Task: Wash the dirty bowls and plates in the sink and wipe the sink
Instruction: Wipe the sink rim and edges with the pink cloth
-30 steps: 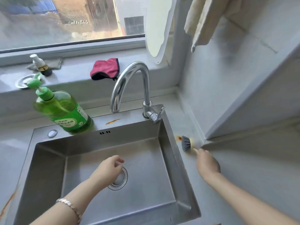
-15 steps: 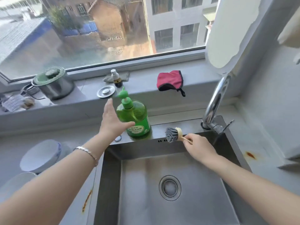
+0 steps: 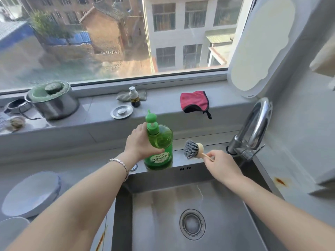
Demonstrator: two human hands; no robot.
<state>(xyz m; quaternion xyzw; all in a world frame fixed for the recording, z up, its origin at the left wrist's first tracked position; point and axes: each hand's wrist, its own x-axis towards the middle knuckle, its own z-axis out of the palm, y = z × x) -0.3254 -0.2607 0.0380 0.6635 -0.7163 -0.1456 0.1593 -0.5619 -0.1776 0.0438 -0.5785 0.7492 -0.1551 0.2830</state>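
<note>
Sink (image 3: 163, 214) is seen low in the middle, set in a grey counter (image 3: 87, 165), with a round drain (image 3: 192, 224) in its floor. A green soap bottle (image 3: 161, 147) is stood upright on the back rim of the sink. It is gripped by the left hand (image 3: 138, 142), with fingers and thumb curled round its side just under the pump. A brush (image 3: 192, 149) is held by the right hand (image 3: 222, 164) just to the right of the soap bottle. Its thin stick is pinched in curled fingers. Its grey bristles are turned toward the soap bottle, near it but not touching, above the back rim. A bracelet (image 3: 119, 164) is worn on the left wrist. A shiny tap (image 3: 253, 127) is fixed at the back right corner of the sink. Two white bowls (image 3: 30, 194) are set on the counter to the left of the sink, one nearer than the other. On the sill (image 3: 163, 113) behind, a red cloth (image 3: 195, 101), a small bottle (image 3: 134, 96), a round lid (image 3: 121, 111) and a pot (image 3: 52, 102) are lined up from right to left. An orange stain (image 3: 280, 182) is seen on the counter right of the sink.
</note>
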